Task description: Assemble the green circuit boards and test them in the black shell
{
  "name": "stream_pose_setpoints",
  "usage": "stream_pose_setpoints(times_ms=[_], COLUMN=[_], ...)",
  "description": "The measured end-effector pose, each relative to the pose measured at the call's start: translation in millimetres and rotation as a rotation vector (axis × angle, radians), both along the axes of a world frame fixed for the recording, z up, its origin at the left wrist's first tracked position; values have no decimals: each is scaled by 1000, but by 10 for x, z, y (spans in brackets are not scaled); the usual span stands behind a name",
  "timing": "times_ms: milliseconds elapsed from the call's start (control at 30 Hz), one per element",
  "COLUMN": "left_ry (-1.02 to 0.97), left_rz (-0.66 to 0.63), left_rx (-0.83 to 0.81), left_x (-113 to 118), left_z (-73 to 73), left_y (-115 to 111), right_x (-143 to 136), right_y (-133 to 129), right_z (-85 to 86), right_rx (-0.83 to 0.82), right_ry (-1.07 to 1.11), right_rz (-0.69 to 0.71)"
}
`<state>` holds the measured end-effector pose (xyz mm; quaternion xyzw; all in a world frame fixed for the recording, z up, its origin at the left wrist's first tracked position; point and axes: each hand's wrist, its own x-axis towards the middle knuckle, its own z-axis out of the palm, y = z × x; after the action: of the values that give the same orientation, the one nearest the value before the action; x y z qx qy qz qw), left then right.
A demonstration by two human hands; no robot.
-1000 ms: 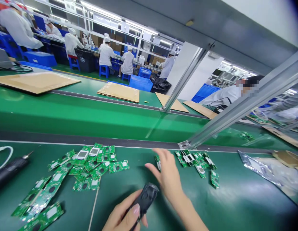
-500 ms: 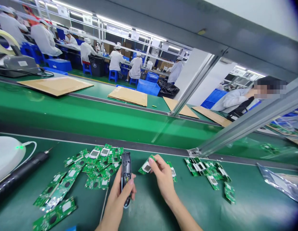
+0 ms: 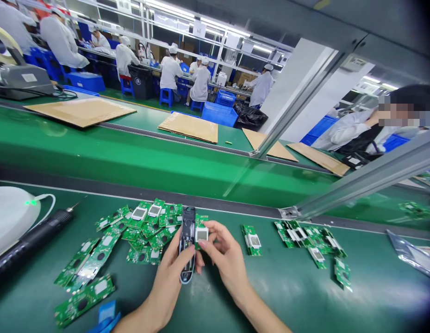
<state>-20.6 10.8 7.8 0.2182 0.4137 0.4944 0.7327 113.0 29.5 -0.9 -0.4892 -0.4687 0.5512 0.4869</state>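
Note:
My left hand [image 3: 175,261] is wrapped round a long dark housing [image 3: 187,245] with a hollow inside, held upright over the green bench. Between the thumb and fingers of my right hand [image 3: 223,254] is a small green circuit board with a white-framed display [image 3: 201,234], right beside the housing. Whether board and housing touch, I cannot tell. A pile of green boards [image 3: 148,226] lies left of the housing. One separate board [image 3: 252,240] rests right of my right hand.
More boards [image 3: 317,245] lie at the right, near a silvery bag [image 3: 411,254]. A black screwdriver [image 3: 30,240] and a white device [image 3: 13,217] are at the left. A metal post [image 3: 298,106] rises behind the bench. People in white sit beyond.
My right hand has brought its board left, up beside the housing, and the display now faces up more squarely. The view has shifted slightly. A blue item shows more at the bottom left.

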Motion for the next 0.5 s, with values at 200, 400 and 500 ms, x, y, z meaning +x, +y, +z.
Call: stream_pose_setpoints(times_ms=[200, 400, 500], left_ry=[-71, -77, -84], left_rz=[-155, -198, -196], left_rx=[1, 8, -2], left_x=[20, 21, 22], left_z=[55, 27, 18], left_y=[-26, -43, -38], right_x=[26, 8, 25], right_y=[-25, -24, -19], right_z=[74, 57, 49], right_rx=[24, 82, 178], right_ry=[-33, -127, -228], right_rz=[-79, -73, -85])
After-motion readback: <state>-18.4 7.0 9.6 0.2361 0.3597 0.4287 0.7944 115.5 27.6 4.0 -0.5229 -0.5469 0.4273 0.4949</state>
